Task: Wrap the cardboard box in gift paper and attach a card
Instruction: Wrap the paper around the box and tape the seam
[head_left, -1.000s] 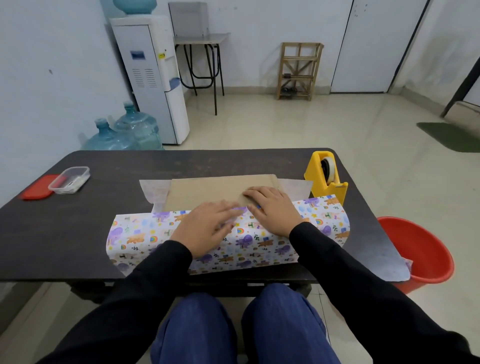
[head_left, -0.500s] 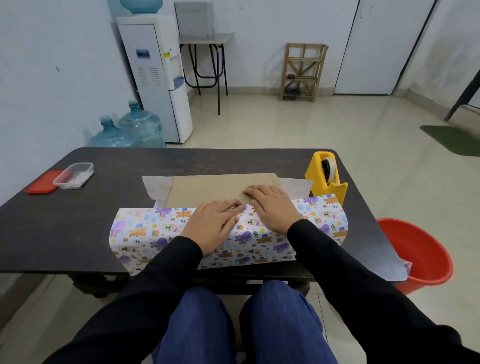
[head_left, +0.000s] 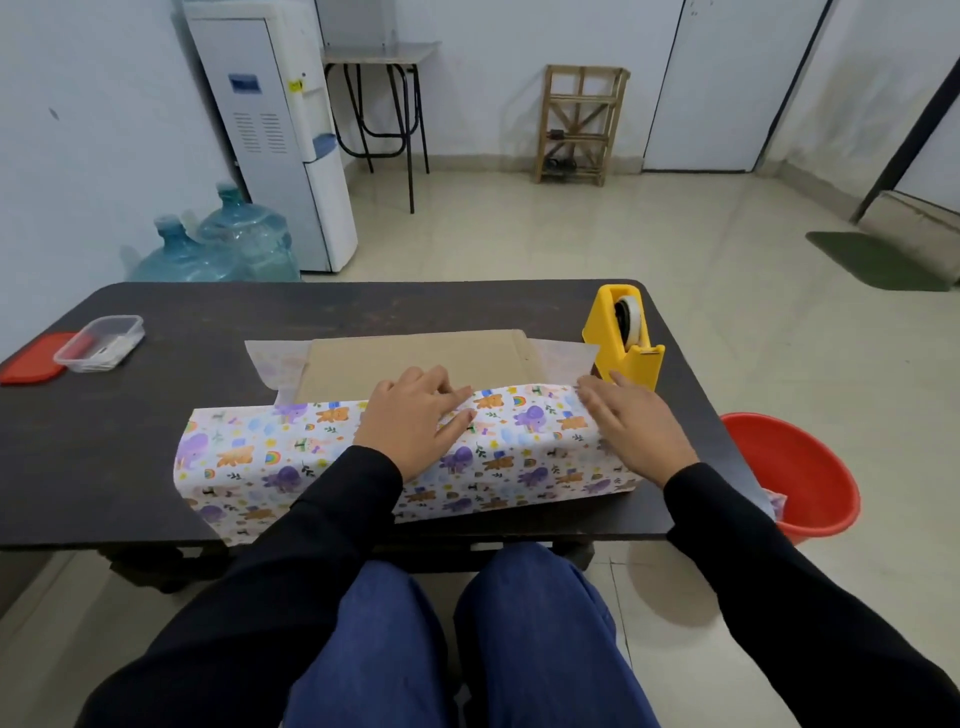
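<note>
The cardboard box lies flat on the dark table, its near part covered by patterned gift paper folded over it. The left hand presses the paper's far edge with straight fingers, grasping nothing. The right hand, also flat and released, rests on the paper's 3 o'clock end. A yellow tape dispenser stands at the box's 2 o'clock.
</note>
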